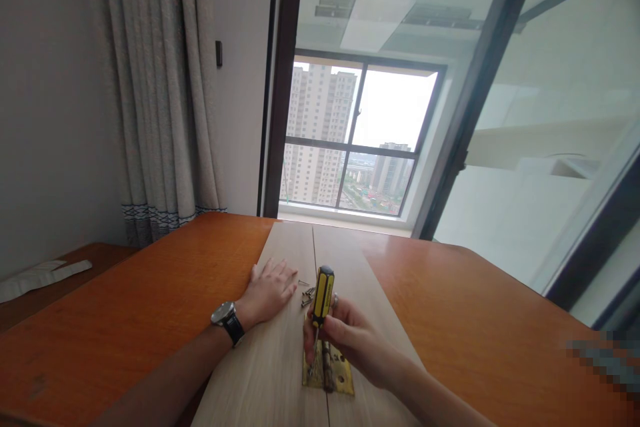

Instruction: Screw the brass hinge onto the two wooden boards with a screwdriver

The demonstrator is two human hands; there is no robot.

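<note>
Two pale wooden boards [265,373] lie side by side, with a narrow seam between them. A brass hinge [343,380] rests across that seam, partly hidden by fingers. My right hand [357,337] is closed round a yellow and black screwdriver [324,297], held upright with its shaft pointing down at the hinge's left leaf. Whether the tip sits in a screw is too small to tell. On the left board my left hand [270,290] lies flat, fingers stretched out, holding nothing. Several screws [307,295] are heaped near the seam, between my left fingers and the screwdriver.
An orange-brown wooden table [150,307] carries the boards. Behind it are a grey curtain [155,80], a dark-framed glass door [285,80] and a window [350,133]. A white strip [45,277] lies on a lower surface at far left.
</note>
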